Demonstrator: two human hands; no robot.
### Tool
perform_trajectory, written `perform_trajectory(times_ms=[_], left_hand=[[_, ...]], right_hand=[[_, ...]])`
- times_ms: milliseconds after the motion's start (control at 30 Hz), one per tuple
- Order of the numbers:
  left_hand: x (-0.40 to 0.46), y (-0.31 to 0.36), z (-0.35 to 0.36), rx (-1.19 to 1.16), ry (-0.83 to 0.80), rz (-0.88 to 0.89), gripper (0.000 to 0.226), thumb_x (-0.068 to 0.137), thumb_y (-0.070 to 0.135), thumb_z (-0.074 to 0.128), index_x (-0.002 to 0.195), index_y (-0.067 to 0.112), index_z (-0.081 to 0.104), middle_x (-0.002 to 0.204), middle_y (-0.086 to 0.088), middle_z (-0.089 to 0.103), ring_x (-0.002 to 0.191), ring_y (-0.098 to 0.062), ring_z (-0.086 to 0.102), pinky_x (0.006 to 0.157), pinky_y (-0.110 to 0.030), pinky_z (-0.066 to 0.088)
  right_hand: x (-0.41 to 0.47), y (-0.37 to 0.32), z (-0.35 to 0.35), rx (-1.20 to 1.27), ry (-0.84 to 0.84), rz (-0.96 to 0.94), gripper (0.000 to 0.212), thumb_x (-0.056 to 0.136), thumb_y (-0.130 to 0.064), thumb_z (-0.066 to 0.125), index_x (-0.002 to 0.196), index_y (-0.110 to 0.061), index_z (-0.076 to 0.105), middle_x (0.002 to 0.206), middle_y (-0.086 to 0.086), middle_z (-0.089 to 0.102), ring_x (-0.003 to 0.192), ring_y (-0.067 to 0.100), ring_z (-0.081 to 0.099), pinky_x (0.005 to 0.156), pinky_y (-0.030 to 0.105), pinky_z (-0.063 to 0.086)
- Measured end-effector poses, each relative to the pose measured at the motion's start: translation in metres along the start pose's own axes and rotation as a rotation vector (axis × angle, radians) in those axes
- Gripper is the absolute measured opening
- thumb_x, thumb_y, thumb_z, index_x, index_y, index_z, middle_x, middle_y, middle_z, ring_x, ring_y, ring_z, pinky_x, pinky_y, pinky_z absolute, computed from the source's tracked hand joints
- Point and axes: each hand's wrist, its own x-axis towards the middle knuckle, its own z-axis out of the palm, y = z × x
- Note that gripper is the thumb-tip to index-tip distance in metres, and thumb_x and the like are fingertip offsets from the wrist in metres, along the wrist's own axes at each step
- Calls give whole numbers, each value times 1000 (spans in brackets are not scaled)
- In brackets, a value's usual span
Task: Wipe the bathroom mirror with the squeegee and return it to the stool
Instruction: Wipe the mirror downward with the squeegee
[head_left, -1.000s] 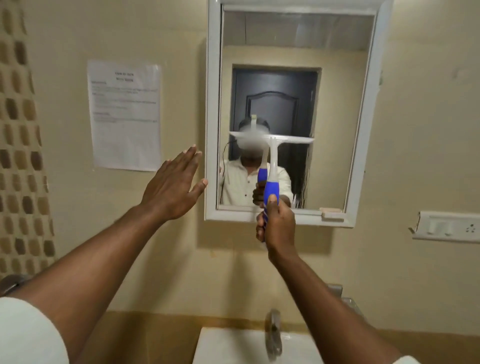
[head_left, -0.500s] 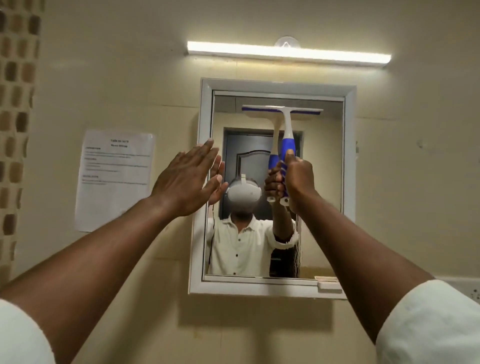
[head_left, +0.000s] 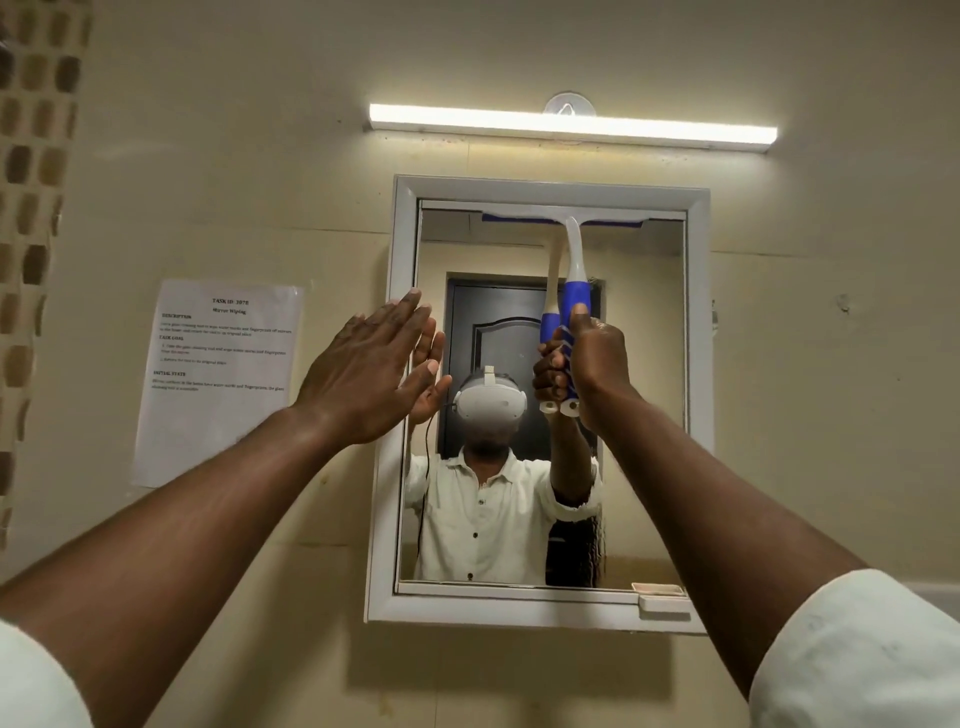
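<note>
A white-framed mirror (head_left: 691, 395) hangs on the beige wall. The squeegee (head_left: 575, 260) has a white neck, a blue grip and a wide blade that lies flat against the glass at the mirror's top edge. My right hand (head_left: 597, 364) grips the blue handle from below, thumb pointing up along it. With straight fingers, my left hand (head_left: 369, 374) is raised at the mirror's left frame; whether it touches the frame is unclear. The stool is out of view.
A lit tube light (head_left: 571, 127) is mounted above the mirror. A printed paper sheet (head_left: 218, 379) is stuck to the wall at the left. Brown mosaic tiles (head_left: 31, 208) run down the far left edge. A small soap-like block (head_left: 657, 590) sits at the mirror's lower right corner.
The squeegee has risen from the lower middle of the glass to the mirror's top edge. My view has tilted upward, so the sink and tap dropped out of sight. My left hand stayed by the left frame.
</note>
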Motion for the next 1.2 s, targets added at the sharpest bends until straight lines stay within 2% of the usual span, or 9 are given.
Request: perform_trajectory(times_ms=[167,333,533,833,1033,1200], left_hand=[[-7,5,7,-17,-23,5,70,87,56,18,149,27,3,158,9,-6,144,-7,-3,113,-29,-1],[-17,7,15,-25,-47,2,71,87,58,17,149,26,4,158,9,-5,144,-6,-3,112,-29,0],[-26,12,20,-40,-63,8,68,90,55,21,149,26,4,159,7,-4,143,-7,-3,111,-29,-2],[-53,31,25,-105,-140,-3,69,90,57,21,149,24,9,159,5,1,146,-13,3,114,-34,2],[-76,44,32,-132,-199,-21,64,95,52,26,150,25,6,159,6,-1,146,-13,2,115,-35,3],[-99,49,41,-141,-233,-21,62,96,48,26,149,25,4,159,7,-2,146,-12,2,116,-35,3]], right_hand=[[-1,8,-3,57,-55,68,44,99,-42,35,106,-2,51,67,5,47,56,17,43,57,29,39],[-16,16,-7,0,-10,-1,39,100,-37,35,100,-2,52,65,6,49,53,17,45,54,29,41],[-36,25,-11,5,-62,84,37,100,-38,34,103,-4,48,68,6,45,56,17,41,56,31,36],[-79,45,-19,-64,-13,93,34,101,-34,34,102,-4,50,65,6,47,52,16,42,52,29,37],[-105,60,-26,-13,-33,186,32,100,-34,33,104,-6,49,72,10,44,56,17,39,51,32,32],[-130,76,-34,-64,-24,208,34,100,-34,34,105,-6,51,78,14,44,57,18,38,50,30,31]])
